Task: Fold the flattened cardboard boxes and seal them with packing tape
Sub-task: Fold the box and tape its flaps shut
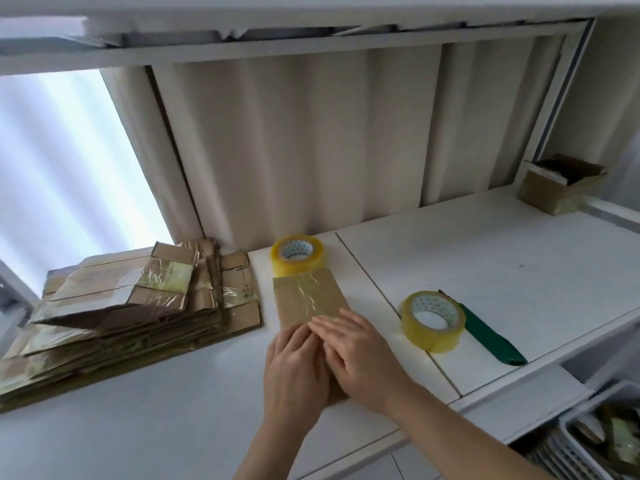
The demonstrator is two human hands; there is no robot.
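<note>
Fingers [294, 341] of both hands lie straight and flat, gripping nothing, pressing on the near end of a flattened cardboard box [308, 301] at centre frame. At far left sits a stack of flattened boxes [121, 313], creased brown card with glossy tape scraps. Left hand [294, 372] and right hand [360, 351] touch side by side; the box's long axis runs away from them toward a yellowish tape roll [298, 259]. Right of centre, nearer the right hand, lies a second roll [433, 320] beside a green cutter [491, 336]
</note>
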